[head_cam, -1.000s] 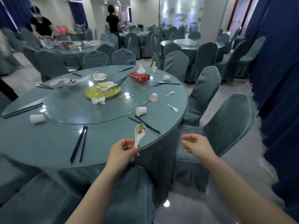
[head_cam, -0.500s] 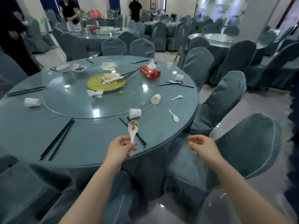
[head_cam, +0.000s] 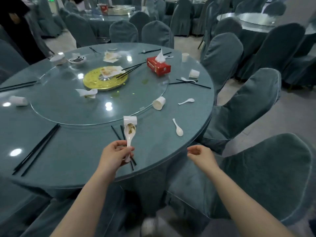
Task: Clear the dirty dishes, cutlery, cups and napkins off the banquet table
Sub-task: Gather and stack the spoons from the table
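My left hand (head_cam: 114,153) pinches the handle of a white soup spoon (head_cam: 129,138), bowl up, with greenish residue in it, held over the near edge of the table (head_cam: 71,151). My right hand (head_cam: 201,155) hovers just off the rim, fingers loosely curled, holding nothing. A tipped paper cup (head_cam: 130,120) lies just beyond the spoon. Two more spoons (head_cam: 178,128) lie to the right. A yellow plate (head_cam: 105,79) with a soiled napkin and chopsticks sits on the glass turntable (head_cam: 68,106), beside a red tissue box (head_cam: 158,66).
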Tool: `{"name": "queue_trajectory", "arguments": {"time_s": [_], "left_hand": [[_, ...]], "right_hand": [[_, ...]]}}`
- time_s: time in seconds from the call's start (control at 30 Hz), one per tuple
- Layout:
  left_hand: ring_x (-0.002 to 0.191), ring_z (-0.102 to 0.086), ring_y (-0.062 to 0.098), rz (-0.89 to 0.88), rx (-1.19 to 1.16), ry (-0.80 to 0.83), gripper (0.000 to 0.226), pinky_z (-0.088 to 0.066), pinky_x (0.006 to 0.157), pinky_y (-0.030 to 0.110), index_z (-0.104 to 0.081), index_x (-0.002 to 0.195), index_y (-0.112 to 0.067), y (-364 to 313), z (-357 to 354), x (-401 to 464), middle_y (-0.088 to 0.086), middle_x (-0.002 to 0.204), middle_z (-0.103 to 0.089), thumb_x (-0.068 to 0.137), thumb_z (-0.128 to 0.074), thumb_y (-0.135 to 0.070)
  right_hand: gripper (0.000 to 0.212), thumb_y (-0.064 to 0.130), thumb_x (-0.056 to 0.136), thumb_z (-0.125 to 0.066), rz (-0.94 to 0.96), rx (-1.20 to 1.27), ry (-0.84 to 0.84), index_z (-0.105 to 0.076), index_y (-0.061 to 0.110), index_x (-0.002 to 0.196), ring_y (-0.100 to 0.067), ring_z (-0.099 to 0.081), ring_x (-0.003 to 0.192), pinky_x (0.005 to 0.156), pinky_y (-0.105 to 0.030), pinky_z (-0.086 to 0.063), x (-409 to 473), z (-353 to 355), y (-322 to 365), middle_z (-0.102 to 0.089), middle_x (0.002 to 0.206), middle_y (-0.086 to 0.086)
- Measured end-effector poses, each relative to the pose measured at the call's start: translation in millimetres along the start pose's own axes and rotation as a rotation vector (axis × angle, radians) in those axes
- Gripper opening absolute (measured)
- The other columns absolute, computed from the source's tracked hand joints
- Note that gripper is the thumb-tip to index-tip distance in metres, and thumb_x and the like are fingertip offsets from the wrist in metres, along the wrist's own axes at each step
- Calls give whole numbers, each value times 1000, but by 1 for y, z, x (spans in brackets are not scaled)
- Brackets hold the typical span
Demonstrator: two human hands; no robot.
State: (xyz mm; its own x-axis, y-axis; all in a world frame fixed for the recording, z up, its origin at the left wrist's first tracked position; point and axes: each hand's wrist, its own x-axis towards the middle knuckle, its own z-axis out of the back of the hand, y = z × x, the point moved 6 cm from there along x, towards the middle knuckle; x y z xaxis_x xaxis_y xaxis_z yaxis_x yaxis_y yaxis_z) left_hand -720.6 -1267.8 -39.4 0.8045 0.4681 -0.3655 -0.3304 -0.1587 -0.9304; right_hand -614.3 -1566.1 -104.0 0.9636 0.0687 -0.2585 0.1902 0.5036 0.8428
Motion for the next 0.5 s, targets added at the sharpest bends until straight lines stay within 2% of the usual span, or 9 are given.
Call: {"name": "queue_trajectory", "arguments": {"time_s": [0.1, 0.23, 0.3, 0.4, 0.5], "left_hand": [[66, -65, 13, 26, -27, -19, 16, -53, 54, 20, -58, 99, -11, 2, -4, 28, 7, 89, -72, 87, -64, -3], [70, -66, 16, 53, -59, -16, 22, -54, 67, 29, -58, 106, -9, -1, -9, 75, 6, 88, -72, 86, -66, -3], [69, -66, 16, 57, -62, -21, 24, -53, 68, 31, -59, 107, -8, -8, -10, 103, 6, 88, -71, 85, -66, -4], [67, -66, 13, 61, -55, -18, 26, -54, 62, 24, -60, 109, -9, -17, -11, 142, 4, 86, -71, 85, -68, -5], [70, -68, 14, 67, -38, -7, 25, -53, 61, 24, -60, 108, -10, -25, -18, 177, 5, 90, -72, 84, -69, -5]], "right_hand": [[17, 9, 80, -69, -24, -45, 11, -70, 25, 87, -8, -66, 85, 84, -27, -52, 31, -9, 0, -71, 86, 8], [20, 11, 81, -66, -56, -159, -30, -73, 21, 97, -9, -64, 90, 78, -19, -43, 83, -22, 10, -72, 99, 4], [27, 14, 80, -66, -97, -220, -35, -70, 19, 107, -13, -63, 96, 76, -18, -38, 110, -30, 14, -70, 107, 3], [41, 22, 80, -70, -144, -314, -15, -61, 16, 119, -20, -61, 104, 80, -24, -42, 150, -47, 19, -64, 118, -2], [51, 28, 79, -74, -169, -417, -27, -54, 14, 123, -25, -59, 105, 84, -32, -45, 180, -59, 17, -57, 120, -8]]}}
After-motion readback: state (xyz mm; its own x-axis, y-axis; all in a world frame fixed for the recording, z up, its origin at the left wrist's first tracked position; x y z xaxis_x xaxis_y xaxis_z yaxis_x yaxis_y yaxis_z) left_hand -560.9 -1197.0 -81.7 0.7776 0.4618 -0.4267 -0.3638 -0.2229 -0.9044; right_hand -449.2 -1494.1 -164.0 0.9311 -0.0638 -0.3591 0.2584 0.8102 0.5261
